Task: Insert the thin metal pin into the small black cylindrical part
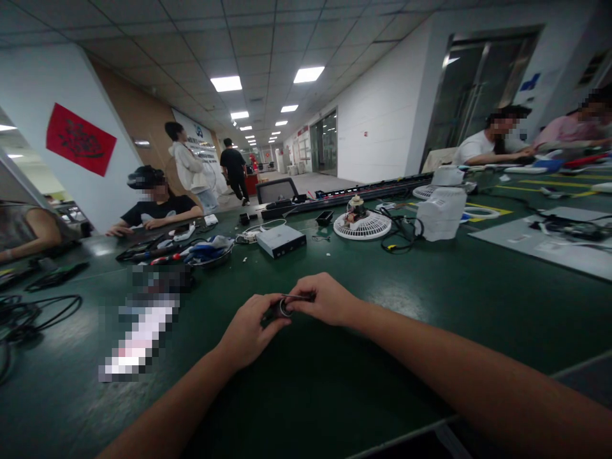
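Over the green table, my left hand [251, 326] is closed, thumb and fingers pinching a small dark round part with a pale ring-shaped rim [285, 308]. My right hand [327, 299] meets it from the other side, its fingers pinched on a thin dark strip-like piece [300, 297] that lies across the top of the round part. Whether the strip touches the round part or is fixed to it, I cannot tell. Fingers hide much of both. Beyond my hands lies a grey box-shaped drive [281, 241], and to its right a white fan grille with a motor [362, 223].
A bowl with blue cloth [210, 250] and tools stands left, near a blurred-out object [143, 335] and coiled black cables [41, 322]. A white plastic housing [442, 213] and a grey board [549, 242] are at right. Other people sit around the table; two stand behind.
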{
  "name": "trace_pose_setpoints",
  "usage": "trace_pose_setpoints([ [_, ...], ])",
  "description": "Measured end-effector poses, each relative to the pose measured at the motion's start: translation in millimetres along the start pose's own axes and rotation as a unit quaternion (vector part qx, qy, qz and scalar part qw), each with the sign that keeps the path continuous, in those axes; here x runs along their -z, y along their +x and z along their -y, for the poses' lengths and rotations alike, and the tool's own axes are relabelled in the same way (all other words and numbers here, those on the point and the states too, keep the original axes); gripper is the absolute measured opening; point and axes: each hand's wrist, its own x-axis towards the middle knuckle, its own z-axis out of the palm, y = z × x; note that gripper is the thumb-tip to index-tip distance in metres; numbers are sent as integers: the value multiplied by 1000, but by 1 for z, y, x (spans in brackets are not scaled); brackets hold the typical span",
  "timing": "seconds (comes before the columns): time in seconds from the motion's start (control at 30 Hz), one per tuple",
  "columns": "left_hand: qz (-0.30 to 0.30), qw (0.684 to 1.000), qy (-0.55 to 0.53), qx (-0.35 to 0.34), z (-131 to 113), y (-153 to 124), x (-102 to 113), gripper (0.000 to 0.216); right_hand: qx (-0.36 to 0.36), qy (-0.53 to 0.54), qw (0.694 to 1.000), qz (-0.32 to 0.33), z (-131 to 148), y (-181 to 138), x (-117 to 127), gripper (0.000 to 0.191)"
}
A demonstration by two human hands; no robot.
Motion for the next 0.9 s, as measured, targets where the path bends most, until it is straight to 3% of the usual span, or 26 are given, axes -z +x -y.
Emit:
trace_pose_setpoints([
  [0.17, 21, 1000, 14, -19, -3, -1, 1, 33, 32, 2, 999, 20, -2, 0, 4, 9],
  [0.33, 29, 999, 26, -33, -1, -1, 1, 33, -39, -57, 998, 6, 6, -2, 2, 13],
  [0.57, 9, 1000, 17, -25, 1, 0, 0, 33, -137, -40, 990, -17, 11, 0, -11, 13],
  [0.67, 13, 999, 24, -43, 1, 0, 0, 33, -207, 22, 977, 37, 6, 1, -11, 19],
  [0.77, 13, 997, 27, -69, -1, 0, 1, 33, -289, 157, 940, 90, 1, 2, -9, 24],
  [0.83, 6, 996, 29, -89, -2, 0, 2, 31, -302, 223, 921, 98, 0, 2, -8, 23],
  [0.9, -4, 993, 36, -114, -3, 0, 3, 28, -289, 238, 923, 90, 0, 3, -9, 23],
])
